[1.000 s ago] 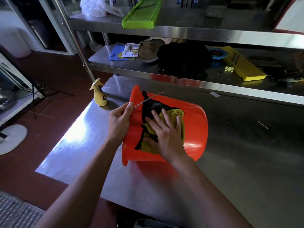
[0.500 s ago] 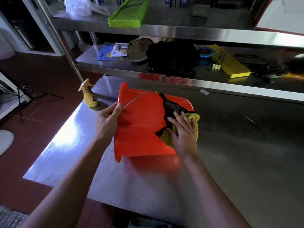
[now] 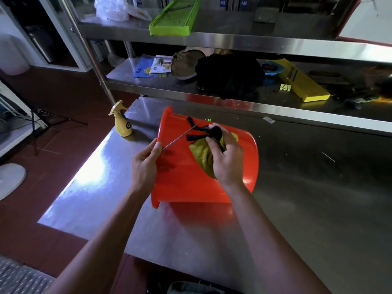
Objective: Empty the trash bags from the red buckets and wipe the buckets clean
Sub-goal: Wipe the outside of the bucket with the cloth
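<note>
Head view
Bucket: the red bucket [image 3: 191, 177] lies on its side on the steel table [image 3: 297, 198], toward the left edge, its rim facing left and its base right.
Left hand: the left hand [image 3: 144, 166] grips the bucket's rim, thumb beside the thin wire handle [image 3: 180, 135].
Right hand: the right hand [image 3: 228, 158] has its fingers curled round a yellow cloth [image 3: 201, 153] with black trim, pressing it against the bucket's upper wall.
Spray bottle: a yellow spray bottle [image 3: 122, 122] stands upright near the table's far left corner, apart from the bucket.
Shelf behind: a green tray [image 3: 174, 20] sits on the upper shelf.
</note>
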Available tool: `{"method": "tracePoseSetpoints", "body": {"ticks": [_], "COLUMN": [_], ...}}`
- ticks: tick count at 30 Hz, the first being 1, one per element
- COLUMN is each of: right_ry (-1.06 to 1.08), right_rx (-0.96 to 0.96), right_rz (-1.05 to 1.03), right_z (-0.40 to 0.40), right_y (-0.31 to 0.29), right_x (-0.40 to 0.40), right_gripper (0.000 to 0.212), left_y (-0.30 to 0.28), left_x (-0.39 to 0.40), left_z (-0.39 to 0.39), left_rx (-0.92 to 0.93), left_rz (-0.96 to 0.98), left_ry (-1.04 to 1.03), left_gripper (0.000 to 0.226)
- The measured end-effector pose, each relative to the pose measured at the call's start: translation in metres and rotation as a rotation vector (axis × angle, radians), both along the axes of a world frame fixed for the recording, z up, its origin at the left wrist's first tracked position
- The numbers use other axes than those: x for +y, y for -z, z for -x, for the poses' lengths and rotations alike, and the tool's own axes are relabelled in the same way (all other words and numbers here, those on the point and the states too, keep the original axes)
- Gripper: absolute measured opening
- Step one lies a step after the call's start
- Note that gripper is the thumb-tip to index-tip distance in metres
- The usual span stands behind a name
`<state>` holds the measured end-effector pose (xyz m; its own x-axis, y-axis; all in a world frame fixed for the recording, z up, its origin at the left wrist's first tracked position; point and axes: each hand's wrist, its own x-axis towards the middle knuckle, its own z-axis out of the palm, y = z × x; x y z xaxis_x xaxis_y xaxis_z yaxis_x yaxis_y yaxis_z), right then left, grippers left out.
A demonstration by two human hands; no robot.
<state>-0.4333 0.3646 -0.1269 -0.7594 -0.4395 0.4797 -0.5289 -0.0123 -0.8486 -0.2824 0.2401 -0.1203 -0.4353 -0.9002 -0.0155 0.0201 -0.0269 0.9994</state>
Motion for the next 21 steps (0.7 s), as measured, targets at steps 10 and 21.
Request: {"method": "tracePoseSetpoints", "body": {"ticks": [10,21], "right_ry": [-0.1,-0.09], "right_rx": [0.346,0.183], "right_rz": [-0.189,-0.274], "right_z": [-0.045,-0.019], "right_y": [0.003,-0.004], "right_x": [-0.06,-0.053], "right_gripper": [0.037,0.045], "left_y": [0.009,0.012], "left_x": [0.003,0.009], "left_z": [-0.016,-0.03], "left_rx": [-0.065,-0.016], "left_rz": [0.088,0.034], "left_ry": [0.009,0.1], "left_gripper": [0.031,0.03]}}
